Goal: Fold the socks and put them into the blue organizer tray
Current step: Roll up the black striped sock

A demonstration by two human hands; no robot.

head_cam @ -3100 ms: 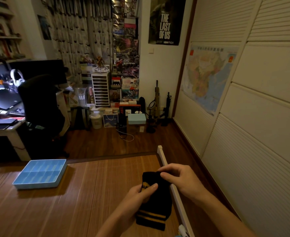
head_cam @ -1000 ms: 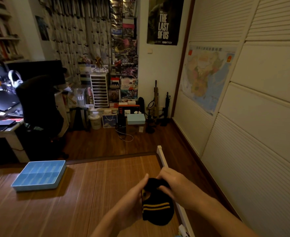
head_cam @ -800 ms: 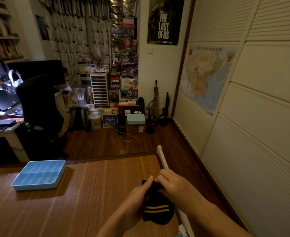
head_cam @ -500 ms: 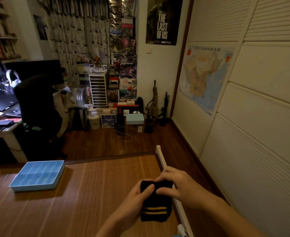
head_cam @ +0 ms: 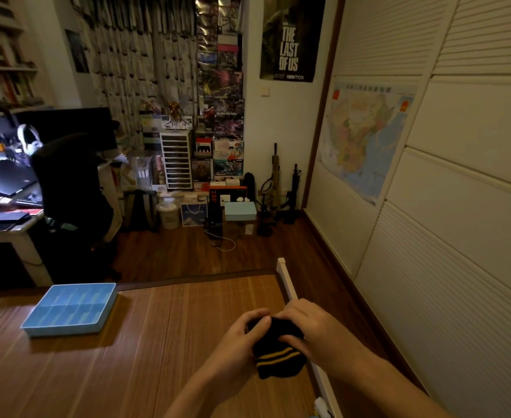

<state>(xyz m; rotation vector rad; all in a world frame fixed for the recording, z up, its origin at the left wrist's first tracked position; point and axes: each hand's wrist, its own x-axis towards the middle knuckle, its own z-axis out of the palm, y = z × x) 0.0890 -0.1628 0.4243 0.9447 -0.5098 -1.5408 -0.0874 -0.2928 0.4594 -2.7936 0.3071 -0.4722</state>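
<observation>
You've got the black knitted sock bundle with two yellow stripes (head_cam: 278, 354) up off the brown slatted bamboo mat (head_cam: 157, 342), near the white rail (head_cam: 287, 285) on your right side. Both hands are on it. Your left hand (head_cam: 239, 342) curls round the upper left of the bundle, and your right hand (head_cam: 311, 330) wraps the upper right with the thumb pressed across the front. The striped cuff end hangs out below your fingers.

This thing looks light and soft, all knit and no stiffness. It likely squashes under any pinch and springs open the moment the pressure goes. It won't slip or break. The risk I see is the fold unrolling, so the grip wants to sit across the layers, thumb on one face and fingers on the other, right where the edges overlap. Don't take it by the dangling striped end, since that would probably let the roll fall open.

The pale blue plastic organizer tray with divided compartments (head_cam: 64, 328) sits well apart, far over on your left side of the mat. One hand looks like enough to carry the bundle there, as long as that hand clamps the fold. I'd push it down into a compartment so the walls hold its shape.
</observation>
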